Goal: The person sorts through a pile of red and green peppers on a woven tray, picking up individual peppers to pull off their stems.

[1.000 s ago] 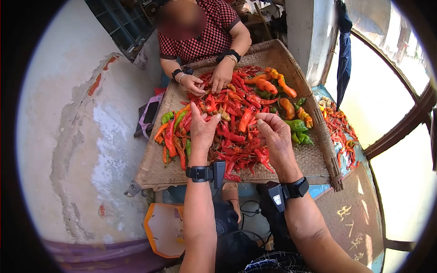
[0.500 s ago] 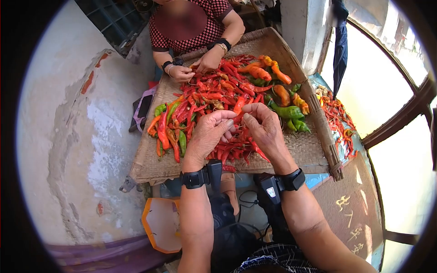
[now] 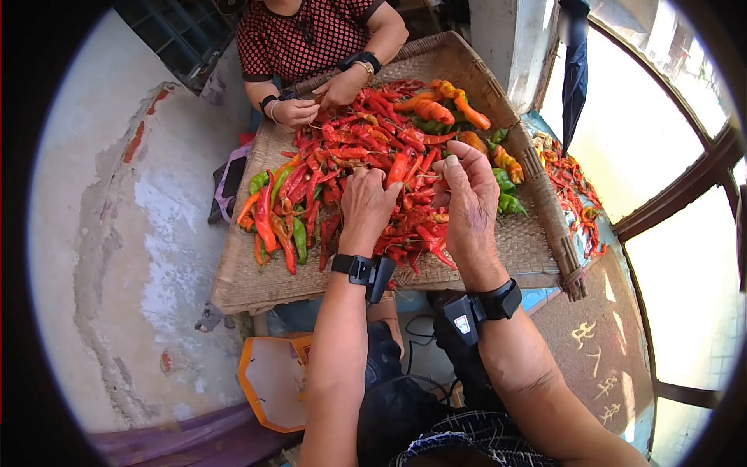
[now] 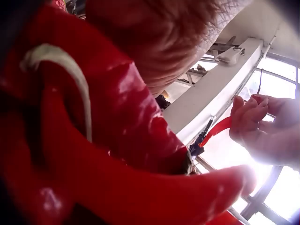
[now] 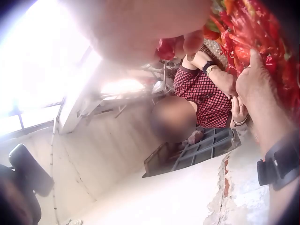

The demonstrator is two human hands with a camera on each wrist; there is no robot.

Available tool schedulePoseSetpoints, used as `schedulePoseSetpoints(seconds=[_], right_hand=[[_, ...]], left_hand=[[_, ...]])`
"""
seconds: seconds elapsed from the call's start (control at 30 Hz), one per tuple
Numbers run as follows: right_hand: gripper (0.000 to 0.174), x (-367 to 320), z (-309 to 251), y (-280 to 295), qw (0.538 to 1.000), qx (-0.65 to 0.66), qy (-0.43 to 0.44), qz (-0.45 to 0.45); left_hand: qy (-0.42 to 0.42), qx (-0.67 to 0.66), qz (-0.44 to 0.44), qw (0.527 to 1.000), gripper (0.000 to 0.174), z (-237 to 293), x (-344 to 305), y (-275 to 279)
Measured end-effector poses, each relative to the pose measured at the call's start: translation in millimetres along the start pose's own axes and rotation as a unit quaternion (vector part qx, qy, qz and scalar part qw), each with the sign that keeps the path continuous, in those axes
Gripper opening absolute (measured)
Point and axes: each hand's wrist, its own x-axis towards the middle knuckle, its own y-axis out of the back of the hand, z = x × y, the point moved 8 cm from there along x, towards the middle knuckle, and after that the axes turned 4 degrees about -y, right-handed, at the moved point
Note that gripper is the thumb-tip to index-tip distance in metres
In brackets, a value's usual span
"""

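Note:
My left hand [image 3: 366,204] is over the heap of red chili peppers [image 3: 354,138], its fingertips among them and partly hidden. A large red chili pepper [image 4: 154,192] fills the left wrist view, close below the hand. I cannot tell whether these fingers grip a pepper. My right hand [image 3: 471,202], raised above the heap's right part, pinches a slim red chili pepper [image 4: 218,129] between thumb and fingers. Across the heap, another person's hands [image 3: 315,101] come together at its far left edge.
A shallow woven tray [image 3: 257,288] bears the heap, with green peppers [image 3: 510,204] and orange peppers [image 3: 463,103] at its right. More red peppers [image 3: 572,198] lie beyond the right rim. An orange-rimmed container [image 3: 268,389] is below, and a rough wall [image 3: 109,233] stands left.
My hands came together over the heap half a second ago, then parted. The left hand has gone back onto the peppers; the right stays raised. The other person's hands have drawn together.

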Motion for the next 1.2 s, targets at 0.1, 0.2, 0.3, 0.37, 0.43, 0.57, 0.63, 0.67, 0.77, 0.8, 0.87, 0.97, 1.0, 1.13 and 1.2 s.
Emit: schedulePoseSetpoints(seconds=[0.1,0.2,0.3,0.37,0.43,0.57,0.63,0.67,0.77,0.8,0.87,0.97,1.0,1.13,1.2], right_hand=[[0.021,3.0,-0.2,2.6,1.000,-0.006,0.002,-0.002],[0.024,3.8,3.2,4.8,1.000,-0.015,0.000,-0.014],[0.027,2.4,2.5,5.4,1.000,-0.008,0.002,-0.008],[0.028,1.2,3.3,6.5,1.000,0.002,0.001,0.002],[0.027,1.7,4.7,6.5,1.000,-0.009,0.001,-0.002],[0.027,2.6,5.9,5.1,1.000,-0.004,-0.007,-0.011],[0.022,4.4,4.0,4.5,1.000,-0.015,0.023,-0.005],[0.022,4.9,5.2,4.0,1.000,-0.016,0.021,-0.004],[0.021,2.4,4.3,-1.1,0.999,-0.026,0.043,-0.012],[0.022,1.1,4.0,-4.2,0.999,-0.020,0.030,-0.022],[0.023,0.2,-0.1,-8.1,0.999,-0.015,0.018,-0.032],[0.029,-4.1,6.5,-13.6,0.998,-0.028,-0.009,-0.053],[0.031,-3.1,7.7,-16.7,0.996,-0.052,0.007,-0.071],[0.034,-11.7,8.2,-27.2,0.981,-0.137,0.029,-0.137],[0.033,-16.8,7.0,-36.5,0.968,-0.171,0.034,-0.181]], left_hand=[[-0.011,0.104,-0.039,0.994,0.030,3.0,-1.0,-12.3],[-0.021,-0.015,-0.034,0.999,0.033,-1.0,-0.5,-1.3],[-0.003,-0.150,-0.018,0.988,0.029,-0.5,-2.7,17.6],[0.033,-0.349,0.009,0.936,0.031,-12.5,-7.1,19.7],[0.047,-0.456,0.012,0.889,0.028,7.2,-16.2,36.6],[0.117,-0.541,-0.079,0.829,0.020,0.0,-24.8,34.8],[0.145,-0.409,-0.166,0.885,0.024,-7.4,-28.4,23.5],[0.155,-0.412,-0.153,0.885,0.036,-16.9,-23.6,22.9],[0.103,-0.484,0.176,0.851,0.051,-25.8,-6.3,48.6],[0.124,-0.463,0.149,0.865,0.063,-27.8,-5.1,53.1],[0.125,-0.466,0.076,0.873,0.061,-19.3,-6.7,52.9],[0.088,-0.447,-0.036,0.890,0.053,18.5,-13.7,57.6],[0.045,-0.428,-0.072,0.900,0.047,35.1,-15.7,56.9],[-0.024,-0.230,-0.070,0.970,0.024,57.5,-31.2,60.2],[-0.007,-0.208,-0.081,0.975,0.021,54.9,-36.1,63.4]])
